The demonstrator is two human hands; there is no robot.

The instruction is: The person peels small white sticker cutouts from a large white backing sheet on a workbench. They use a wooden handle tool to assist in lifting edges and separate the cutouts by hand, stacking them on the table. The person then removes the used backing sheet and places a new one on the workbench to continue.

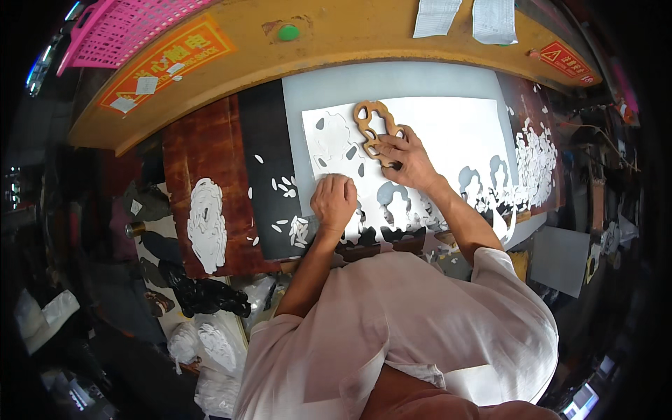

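A white sheet (462,133) lies on a pale grey cutting board, with rows of shapes cut through its left part and near edge. My right hand (409,162) grips a tan cutting die (371,120) with a curvy outline and open cells, which lies on the sheet beside the cut outlines. My left hand (334,201) is closed at the sheet's near left side, knuckles up, next to the cut-out shapes (334,143). Whatever its curled fingers may hold is hidden.
A yellow machine beam (259,49) with warning labels spans the far side. White scraps (535,164) pile up at the right. Small white slivers (297,229) lie on a black strip at the left. A stack of cut pieces (208,224) rests on the reddish board. A pink basket (126,28) stands far left.
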